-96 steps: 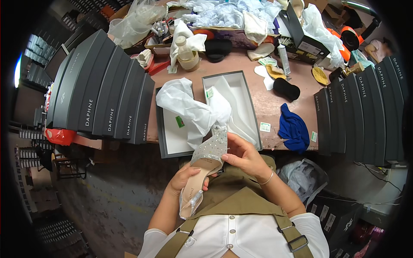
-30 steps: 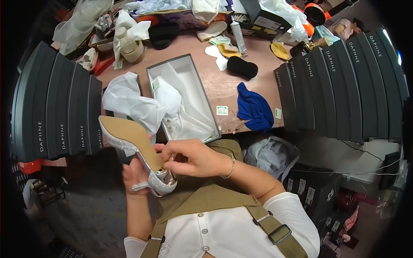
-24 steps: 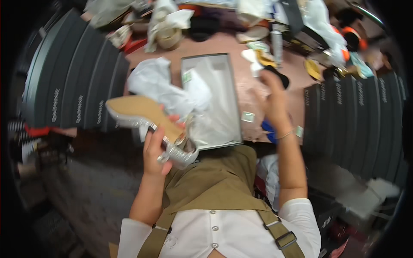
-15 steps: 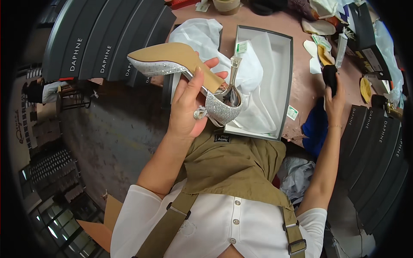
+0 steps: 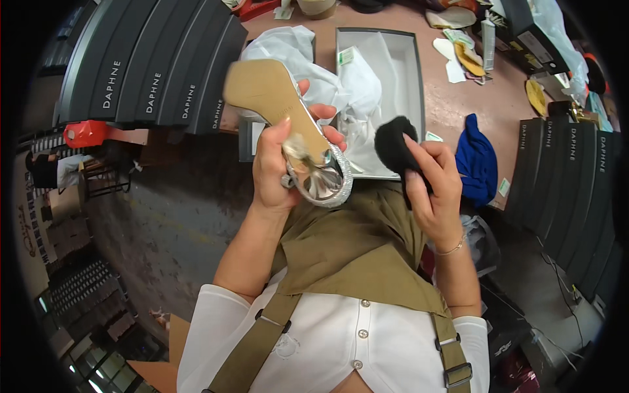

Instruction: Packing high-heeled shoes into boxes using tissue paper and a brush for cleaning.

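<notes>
My left hand is closed around a silver glitter high-heeled shoe, its tan sole turned up towards me. The heel end points down near my wrist and is smeared by motion. A fuzzy black pad is pinched between the thumb and fingers of my right hand. This pad is just right of the shoe, apart from it. Behind both hands lies an open grey shoebox, with white tissue paper inside.
Stacked dark shoeboxes rise at the left, and more dark boxes stand at the right. A blue cloth lies on the pinkish table. Yellow pads and a white tube are farther back.
My right hand has brought the black pad from the far right of the table to beside the shoe. The shoe has turned in my left hand, its sole now facing me more.
</notes>
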Demonstrator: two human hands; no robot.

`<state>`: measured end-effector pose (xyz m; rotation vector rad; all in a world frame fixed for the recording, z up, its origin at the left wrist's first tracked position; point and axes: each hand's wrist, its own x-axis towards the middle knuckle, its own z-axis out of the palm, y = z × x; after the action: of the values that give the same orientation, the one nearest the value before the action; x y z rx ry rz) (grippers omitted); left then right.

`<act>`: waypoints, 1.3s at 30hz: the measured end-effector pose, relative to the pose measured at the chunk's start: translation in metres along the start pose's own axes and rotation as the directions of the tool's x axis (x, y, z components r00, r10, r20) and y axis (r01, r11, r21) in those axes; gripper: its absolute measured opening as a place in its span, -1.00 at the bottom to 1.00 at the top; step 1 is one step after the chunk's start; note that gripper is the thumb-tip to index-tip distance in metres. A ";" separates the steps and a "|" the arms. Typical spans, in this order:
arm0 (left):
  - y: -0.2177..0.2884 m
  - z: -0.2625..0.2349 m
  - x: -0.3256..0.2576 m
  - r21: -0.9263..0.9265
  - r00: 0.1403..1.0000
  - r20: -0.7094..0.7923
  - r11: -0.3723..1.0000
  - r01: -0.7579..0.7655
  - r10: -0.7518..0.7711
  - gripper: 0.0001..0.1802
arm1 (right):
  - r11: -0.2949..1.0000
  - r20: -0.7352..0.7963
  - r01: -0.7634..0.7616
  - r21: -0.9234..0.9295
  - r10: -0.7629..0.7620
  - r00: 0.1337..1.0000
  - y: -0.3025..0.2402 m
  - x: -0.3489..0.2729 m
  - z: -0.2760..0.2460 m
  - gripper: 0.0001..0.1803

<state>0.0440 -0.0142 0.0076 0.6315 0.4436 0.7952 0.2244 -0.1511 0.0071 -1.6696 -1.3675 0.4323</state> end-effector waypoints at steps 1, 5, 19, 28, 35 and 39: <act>-0.004 0.003 -0.001 0.129 0.999 -0.027 0.991 -0.017 0.021 -0.36 | 0.996 0.036 0.081 -0.028 -0.080 0.996 -0.020 0.004 0.003 -0.49; 0.009 -0.012 -0.002 0.264 0.999 -0.044 0.965 0.000 0.012 -0.35 | 0.998 0.333 0.058 0.034 -0.066 0.941 -0.031 -0.003 0.011 -0.57; 0.002 -0.065 0.067 0.899 0.899 0.438 -0.034 -0.437 0.030 -0.39 | 0.793 0.273 -0.005 -0.609 0.216 0.937 0.084 0.027 0.112 -0.64; -0.003 -0.049 0.067 0.529 0.998 0.017 0.846 -0.067 0.068 -0.01 | 0.942 0.385 -0.308 -0.135 0.336 0.860 0.004 0.069 0.021 -0.66; -0.026 -0.020 0.071 -0.098 0.971 -0.040 0.968 0.230 -0.235 -0.66 | 0.789 0.623 0.368 -0.492 0.023 0.782 -0.048 0.055 -0.018 -0.82; -0.061 0.002 0.077 -0.346 0.948 -0.205 0.924 0.162 -0.243 -0.63 | 0.643 0.592 0.546 -0.537 -0.173 0.787 -0.042 0.057 -0.042 -0.90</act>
<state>0.1248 0.0118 -0.0422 0.1733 0.5788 0.7277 0.2496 -0.1185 0.0779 -1.8273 -2.4514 0.0790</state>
